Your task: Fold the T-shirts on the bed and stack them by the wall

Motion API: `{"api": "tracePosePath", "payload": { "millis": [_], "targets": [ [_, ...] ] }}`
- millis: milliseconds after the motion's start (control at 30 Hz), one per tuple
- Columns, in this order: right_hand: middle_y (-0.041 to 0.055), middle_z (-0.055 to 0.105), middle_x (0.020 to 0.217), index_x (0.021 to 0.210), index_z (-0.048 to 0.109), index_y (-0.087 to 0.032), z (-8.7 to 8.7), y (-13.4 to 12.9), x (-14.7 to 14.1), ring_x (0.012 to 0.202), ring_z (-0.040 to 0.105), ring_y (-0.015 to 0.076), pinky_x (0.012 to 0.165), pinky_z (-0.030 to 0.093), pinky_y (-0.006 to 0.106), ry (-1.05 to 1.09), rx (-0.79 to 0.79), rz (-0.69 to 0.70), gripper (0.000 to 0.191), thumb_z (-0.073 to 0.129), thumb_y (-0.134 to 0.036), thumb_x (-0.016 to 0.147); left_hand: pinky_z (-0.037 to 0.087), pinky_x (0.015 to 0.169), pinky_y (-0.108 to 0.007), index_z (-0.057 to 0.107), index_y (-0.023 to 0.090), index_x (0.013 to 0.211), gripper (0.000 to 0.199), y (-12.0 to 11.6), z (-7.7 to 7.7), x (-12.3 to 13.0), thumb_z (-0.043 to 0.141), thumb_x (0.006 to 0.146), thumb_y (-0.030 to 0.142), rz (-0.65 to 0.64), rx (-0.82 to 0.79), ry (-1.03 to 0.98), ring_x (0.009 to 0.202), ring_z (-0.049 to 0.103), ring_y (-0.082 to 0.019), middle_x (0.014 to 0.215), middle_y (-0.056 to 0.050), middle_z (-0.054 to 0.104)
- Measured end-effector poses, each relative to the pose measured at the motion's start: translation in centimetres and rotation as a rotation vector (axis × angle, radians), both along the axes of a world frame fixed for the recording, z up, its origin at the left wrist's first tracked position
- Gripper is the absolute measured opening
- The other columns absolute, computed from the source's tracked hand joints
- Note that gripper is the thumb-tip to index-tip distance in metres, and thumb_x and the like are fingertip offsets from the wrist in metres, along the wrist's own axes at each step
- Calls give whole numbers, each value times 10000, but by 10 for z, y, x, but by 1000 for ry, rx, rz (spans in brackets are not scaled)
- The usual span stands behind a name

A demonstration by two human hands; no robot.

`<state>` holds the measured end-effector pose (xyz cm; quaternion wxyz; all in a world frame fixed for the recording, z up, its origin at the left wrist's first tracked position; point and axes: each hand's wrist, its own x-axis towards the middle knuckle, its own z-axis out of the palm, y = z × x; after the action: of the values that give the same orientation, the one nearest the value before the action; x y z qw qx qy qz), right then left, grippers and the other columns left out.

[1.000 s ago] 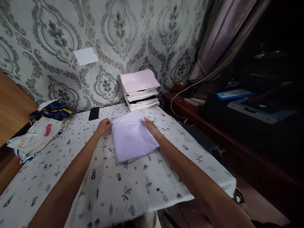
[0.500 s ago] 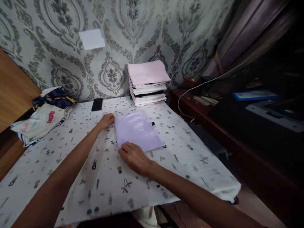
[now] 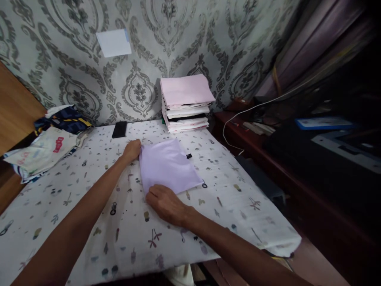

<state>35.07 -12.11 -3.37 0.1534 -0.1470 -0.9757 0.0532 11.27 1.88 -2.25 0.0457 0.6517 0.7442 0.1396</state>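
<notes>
A folded lavender garment (image 3: 169,165) lies on the table, which is covered with a white printed cloth (image 3: 125,238). A small black tag sticks out from its right side. My left hand (image 3: 132,151) pinches the garment's far left corner. At the near left corner, my right hand (image 3: 166,204) has its fingers closed on the fabric edge. The fingertips of both hands are partly hidden.
Behind the garment, a stack of folded clothes (image 3: 187,103) with a pink one on top stands against the patterned wall. A black phone (image 3: 119,130) lies at the back left. Crumpled clothes (image 3: 50,147) sit at the left edge. A white cable (image 3: 228,137) hangs at the right.
Both hands and the garment have shifted slightly left, with the left edge pulled a little. Both hands keep their grip at the same corners. The view has moved slightly.
</notes>
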Motion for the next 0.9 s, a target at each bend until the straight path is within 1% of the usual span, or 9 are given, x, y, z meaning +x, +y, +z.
{"api": "tracePosePath", "payload": {
  "millis": [67, 167, 233, 300, 400, 500, 667, 800, 900],
  "targets": [
    [67, 628, 860, 863, 601, -159, 5, 1, 3, 770, 508, 192, 738, 419, 318, 47, -33, -1, 184, 459, -114, 970, 465, 868, -378, 638, 158, 896, 201, -8, 5, 2, 451, 863, 92, -37, 2, 10, 945, 635, -283, 898, -132, 686],
    [76, 645, 920, 967, 625, -159, 14, 11, 18, 841, 545, 201, 790, 440, 334, 171, -110, -74, 151, 485, -210, 989, 460, 941, -404, 609, 136, 1094, 270, -27, 12, 7, 409, 915, 157, -65, 61, 18, 1068, 602, -285, 1072, -158, 653],
    [94, 656, 986, 1030, 637, -157, 19, 24, 32, 919, 564, 219, 843, 452, 354, 260, -156, -217, 167, 482, -182, 976, 447, 996, -415, 553, 119, 1229, 344, -44, 13, 16, 380, 950, 221, -118, 150, 1, 1159, 565, -278, 1198, -175, 608],
    [115, 658, 1055, 1058, 649, -154, 23, 40, 45, 1002, 567, 239, 903, 456, 378, 308, -188, -384, 207, 464, -150, 964, 422, 1053, -429, 513, 117, 1309, 411, -64, 7, 32, 362, 981, 313, -232, 211, -15, 1238, 528, -275, 1301, -183, 574],
    [131, 666, 1109, 1096, 664, -135, 28, 68, 52, 1061, 571, 257, 969, 446, 392, 237, -194, -542, 256, 447, -137, 959, 310, 1151, -502, 485, 143, 1393, 529, -93, -5, 61, 350, 1000, 470, -386, 139, 60, 1398, 408, -307, 1483, -191, 477],
    [138, 675, 1154, 1123, 671, -116, 31, 96, 38, 1104, 584, 253, 1002, 435, 375, 98, -173, -554, 298, 419, -117, 964, 189, 1188, -578, 457, 168, 1459, 606, -111, -14, 83, 326, 1003, 545, -409, 27, 186, 1490, 272, -341, 1590, -193, 349],
    [144, 612, 1358, 1256, 633, -128, 19, 138, 3, 1281, 532, 235, 1100, 368, 366, -58, -157, -497, 352, 392, -205, 1011, 199, 1179, -599, 432, 206, 1492, 602, -113, -13, 88, 324, 1010, 549, -397, 22, 267, 1505, 243, -338, 1605, -191, 318],
    [182, 447, 1527, 1431, 491, -86, 3, 154, -3, 1440, 368, 258, 1182, 254, 403, -61, -148, -605, 459, 340, -265, 1036, 206, 1168, -617, 447, 227, 1482, 562, -118, -10, 87, 365, 1009, 521, -378, 40, 248, 1503, 236, -354, 1612, -186, 302],
    [175, 402, 1561, 1457, 465, -90, -2, 156, -1, 1469, 318, 264, 1194, 221, 401, -63, -174, -626, 479, 324, -284, 1042, 183, 1164, -639, 442, 226, 1478, 559, -135, -10, 89, 388, 1002, 515, -422, 55, 189, 1507, 215, -359, 1618, -192, 280]
  ]
}}
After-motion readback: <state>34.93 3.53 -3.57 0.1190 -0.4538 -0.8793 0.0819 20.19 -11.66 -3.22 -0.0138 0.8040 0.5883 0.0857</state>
